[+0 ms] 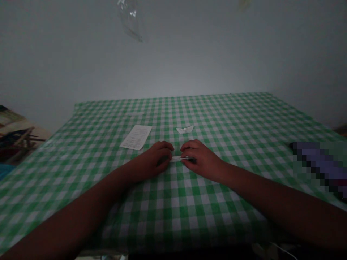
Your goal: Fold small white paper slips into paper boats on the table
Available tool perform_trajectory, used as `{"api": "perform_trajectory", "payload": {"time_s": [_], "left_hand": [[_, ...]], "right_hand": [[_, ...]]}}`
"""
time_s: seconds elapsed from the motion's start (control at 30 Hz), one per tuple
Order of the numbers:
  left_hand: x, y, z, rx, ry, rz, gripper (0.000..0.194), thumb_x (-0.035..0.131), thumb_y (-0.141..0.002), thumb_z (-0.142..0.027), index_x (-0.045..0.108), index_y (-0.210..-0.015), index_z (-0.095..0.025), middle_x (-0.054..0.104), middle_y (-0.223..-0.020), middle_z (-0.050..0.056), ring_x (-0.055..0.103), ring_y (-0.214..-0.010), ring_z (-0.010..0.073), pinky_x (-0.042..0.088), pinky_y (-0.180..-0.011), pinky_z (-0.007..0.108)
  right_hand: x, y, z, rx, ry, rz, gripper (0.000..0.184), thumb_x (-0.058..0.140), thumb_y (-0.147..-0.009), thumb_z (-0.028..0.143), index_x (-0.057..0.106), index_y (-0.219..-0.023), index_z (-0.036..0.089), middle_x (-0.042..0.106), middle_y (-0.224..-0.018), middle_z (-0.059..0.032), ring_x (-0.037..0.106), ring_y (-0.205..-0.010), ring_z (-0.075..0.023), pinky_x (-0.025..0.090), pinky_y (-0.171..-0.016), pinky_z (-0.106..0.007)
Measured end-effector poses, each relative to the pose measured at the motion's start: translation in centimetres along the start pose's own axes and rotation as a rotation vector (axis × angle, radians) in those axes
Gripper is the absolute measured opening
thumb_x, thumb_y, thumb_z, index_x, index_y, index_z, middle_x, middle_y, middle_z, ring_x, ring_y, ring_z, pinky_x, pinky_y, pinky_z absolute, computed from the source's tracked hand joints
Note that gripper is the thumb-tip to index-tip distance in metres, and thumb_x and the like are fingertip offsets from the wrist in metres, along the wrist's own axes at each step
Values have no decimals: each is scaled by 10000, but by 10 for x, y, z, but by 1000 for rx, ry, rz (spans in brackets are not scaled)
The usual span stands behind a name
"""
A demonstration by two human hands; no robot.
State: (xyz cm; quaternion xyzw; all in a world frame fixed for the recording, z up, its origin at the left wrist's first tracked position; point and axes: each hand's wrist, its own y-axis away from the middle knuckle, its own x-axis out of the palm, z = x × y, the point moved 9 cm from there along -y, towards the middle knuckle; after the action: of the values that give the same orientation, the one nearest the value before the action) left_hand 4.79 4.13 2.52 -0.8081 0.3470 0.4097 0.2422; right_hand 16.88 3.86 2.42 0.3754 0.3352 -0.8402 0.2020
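Between my two hands, low over the tablecloth, is a narrow piece of folded white paper. My left hand has its curled fingers closed on the paper's left end. Its right end is pinched by my right hand, thumb below and fingers above. The fingers hide much of the paper, so its full shape cannot be made out. Just beyond my hands lies a small folded paper boat. A printed sheet of paper rests flat beyond my left hand.
A green and white checked tablecloth covers the table, which meets a pale wall. At the right edge lies a blurred purple and dark object. Clear plastic hangs on the wall. Mixed items stand left of the table.
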Motion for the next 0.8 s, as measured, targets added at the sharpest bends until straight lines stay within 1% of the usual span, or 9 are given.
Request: {"api": "perform_trajectory", "payload": {"time_s": [0.1, 0.17, 0.23, 0.33, 0.5, 0.6, 0.7, 0.8], "left_hand": [[2, 0, 3, -15, -15, -10, 161, 642, -875, -237, 582, -1022, -206, 499, -1309, 94, 483, -1237, 241, 445, -1049, 427], [3, -1, 6, -11, -19, -30, 161, 673, -874, -276, 584, -986, -203, 521, -1279, 86, 496, -1216, 230, 450, -1040, 413], [4, -2, 10, -6, -30, -55, 109, 643, -907, -285, 590, -953, -201, 538, -1258, 77, 510, -1194, 213, 449, -1038, 405], [6, -4, 15, -9, -53, -71, 68, 606, -931, -271, 618, -954, -207, 554, -1255, 73, 516, -1191, 213, 451, -1034, 417], [6, -5, 15, 17, -58, -105, 96, 578, -941, -250, 657, -962, -201, 590, -1227, 78, 548, -1154, 215, 471, -1006, 421], [4, -5, 15, -15, -87, -123, 113, 579, -941, -261, 679, -959, -212, 603, -1202, 67, 557, -1126, 215, 481, -984, 417], [-4, -4, 15, -67, -154, -197, 123, 605, -930, -292, 704, -974, -234, 610, -1121, 57, 556, -1065, 216, 487, -936, 408], [-13, -2, 9, -75, -241, -291, 138, 632, -915, -316, 726, -988, -246, 598, -1024, 55, 539, -968, 211, 472, -864, 387]], "right_hand": [[0, 1, 1, -4, -6, 2, 68, 649, -885, 162, 671, -921, 214, 643, -1077, -68, 570, -1040, -221, 471, -930, -410], [0, 1, 0, 0, -2, 0, 61, 651, -884, 165, 672, -917, 211, 644, -1072, -69, 568, -1038, -221, 468, -931, -410], [1, 1, -1, 6, 0, -1, 53, 653, -880, 168, 675, -901, 212, 646, -1063, -69, 567, -1031, -221, 468, -926, -412], [2, 0, -2, 8, -4, -1, 59, 655, -876, 164, 676, -886, 218, 650, -1054, -63, 571, -1020, -219, 470, -915, -411], [1, 0, 0, 9, -3, -2, 50, 658, -877, 164, 674, -888, 210, 655, -1052, -66, 580, -1021, -220, 472, -922, -411], [-3, 0, 0, 11, -33, -43, 61, 648, -879, 157, 675, -898, 209, 660, -1037, -69, 591, -1006, -215, 485, -910, -409], [-8, 0, -3, 30, -87, -109, 73, 637, -886, 167, 679, -909, 221, 660, -1024, -62, 606, -993, -206, 499, -903, -406], [-12, 1, -8, 64, -148, -158, 79, 635, -891, 185, 688, -928, 230, 661, -1020, -55, 621, -989, -198, 508, -903, -402]]}}
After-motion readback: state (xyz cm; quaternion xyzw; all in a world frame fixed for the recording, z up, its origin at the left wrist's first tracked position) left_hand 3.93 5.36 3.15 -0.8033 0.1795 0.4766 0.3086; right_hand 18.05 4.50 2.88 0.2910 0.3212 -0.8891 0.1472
